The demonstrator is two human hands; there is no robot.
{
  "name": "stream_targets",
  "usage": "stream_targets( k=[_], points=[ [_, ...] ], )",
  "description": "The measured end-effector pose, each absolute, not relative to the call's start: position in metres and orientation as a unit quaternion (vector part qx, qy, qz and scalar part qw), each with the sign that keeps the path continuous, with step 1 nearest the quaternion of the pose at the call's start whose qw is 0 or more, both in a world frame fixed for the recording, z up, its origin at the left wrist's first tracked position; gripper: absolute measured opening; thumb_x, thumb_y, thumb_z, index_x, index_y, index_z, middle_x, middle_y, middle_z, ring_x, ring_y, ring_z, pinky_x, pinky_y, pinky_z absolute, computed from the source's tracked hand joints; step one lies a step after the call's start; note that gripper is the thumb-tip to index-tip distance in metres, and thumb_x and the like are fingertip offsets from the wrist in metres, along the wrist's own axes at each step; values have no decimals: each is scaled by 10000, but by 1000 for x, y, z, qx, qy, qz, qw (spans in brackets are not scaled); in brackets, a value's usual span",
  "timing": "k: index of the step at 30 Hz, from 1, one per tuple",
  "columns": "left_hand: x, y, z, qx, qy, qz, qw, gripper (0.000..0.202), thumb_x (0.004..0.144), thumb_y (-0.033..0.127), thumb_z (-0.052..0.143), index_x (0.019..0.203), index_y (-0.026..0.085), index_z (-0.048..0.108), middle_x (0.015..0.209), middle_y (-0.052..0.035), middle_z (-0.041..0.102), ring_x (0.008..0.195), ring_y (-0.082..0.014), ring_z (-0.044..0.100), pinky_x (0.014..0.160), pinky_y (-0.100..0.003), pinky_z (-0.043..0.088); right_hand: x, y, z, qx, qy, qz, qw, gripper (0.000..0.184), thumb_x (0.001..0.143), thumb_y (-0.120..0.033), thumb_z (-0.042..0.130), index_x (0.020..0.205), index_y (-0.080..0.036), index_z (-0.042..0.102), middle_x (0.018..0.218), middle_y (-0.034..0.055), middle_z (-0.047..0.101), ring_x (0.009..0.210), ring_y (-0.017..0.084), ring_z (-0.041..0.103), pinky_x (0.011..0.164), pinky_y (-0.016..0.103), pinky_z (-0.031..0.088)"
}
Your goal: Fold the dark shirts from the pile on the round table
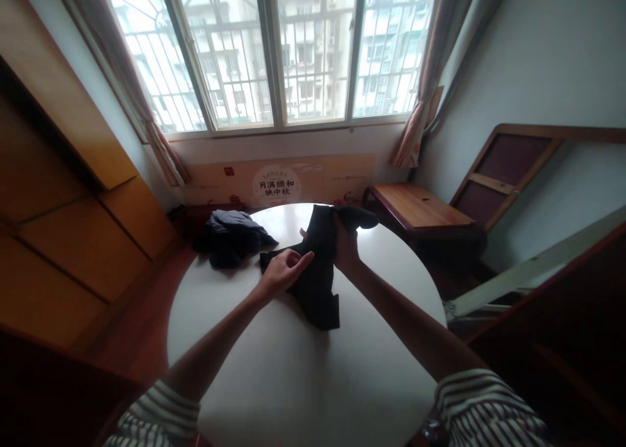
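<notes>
A black garment (319, 284) lies stretched across the middle of a round white table (293, 369). My left hand (283, 272) rests on its left part with fingers curled, the forefinger pointing right. My right hand (345, 246) grips the garment's upper end and holds that end raised off the table. A second dark garment (231, 237) lies crumpled at the far left of the table, apart from both hands.
A low wooden bench (420, 207) stands beyond the table on the right, with a framed wooden panel (508, 173) leaning on the wall. A printed cardboard board (278, 183) stands under the window. Wooden cabinets (73, 225) line the left.
</notes>
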State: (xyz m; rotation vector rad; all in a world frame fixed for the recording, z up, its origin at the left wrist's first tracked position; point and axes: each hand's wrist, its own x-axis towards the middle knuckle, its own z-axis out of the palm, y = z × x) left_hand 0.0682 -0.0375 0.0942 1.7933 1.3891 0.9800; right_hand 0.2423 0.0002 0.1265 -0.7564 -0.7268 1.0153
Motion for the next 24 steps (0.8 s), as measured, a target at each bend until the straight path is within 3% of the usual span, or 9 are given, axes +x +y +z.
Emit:
stream_targets(
  k=[2, 5, 9, 12, 14, 18, 24],
  points=[
    [75, -34, 81, 660, 572, 396, 285, 558, 688, 647, 744, 929, 166, 598, 802, -41, 651, 711, -180, 622, 605, -262, 470, 242, -2, 129, -338, -334, 467, 746, 369, 779, -482, 702, 1029, -230, 603, 930, 21, 722, 929, 223, 678, 749, 356, 592],
    [76, -29, 68, 636, 594, 363, 334, 627, 599, 610, 825, 952, 157, 576, 799, -43, 640, 693, -184, 610, 572, -269, 459, 248, -6, 135, -331, -343, 454, 753, 322, 801, -451, 698, 1013, -225, 609, 909, 11, 723, 957, 215, 675, 790, 339, 582],
    [78, -38, 62, 712, 493, 342, 364, 475, 702, 605, 762, 794, 158, 631, 774, -41, 635, 736, -200, 620, 617, -293, 489, 257, -10, 140, -324, -356, 422, 768, 370, 745, -456, 758, 990, -203, 644, 906, 18, 729, 978, 225, 671, 829, 344, 565],
    [84, -50, 63, 763, 418, 423, 252, 430, 711, 496, 803, 970, 178, 672, 1027, -83, 648, 954, -248, 631, 773, -349, 538, 261, -14, 134, -330, -386, 384, 771, 419, 708, -467, 785, 1002, -194, 667, 937, 27, 734, 980, 231, 666, 852, 367, 550],
    [89, -56, 63, 756, 406, 459, 230, 477, 750, 436, 790, 1128, 193, 630, 1105, -100, 636, 1007, -258, 632, 797, -364, 551, 263, -18, 125, -351, -428, 348, 756, 427, 710, -483, 779, 1005, -191, 678, 951, 33, 735, 972, 236, 662, 874, 394, 537],
    [92, -53, 64, 718, 407, 492, 278, 619, 799, 373, 755, 1332, 205, 490, 1102, -110, 667, 950, -235, 673, 742, -324, 568, 269, -31, 109, -399, -489, 320, 706, 463, 645, -481, 827, 982, -190, 701, 936, 55, 738, 987, 281, 658, 956, 484, 494],
    [53, -47, 85, 715, 426, 534, 147, 273, 937, 301, 538, 1190, 200, 561, 836, -29, 707, 690, -152, 653, 629, -244, 505, 306, -59, 104, -439, -568, 281, 636, 481, 732, -486, 778, 1126, -223, 692, 1077, 60, 720, 1188, 325, 582, 1072, 524, 413]
  ],
)
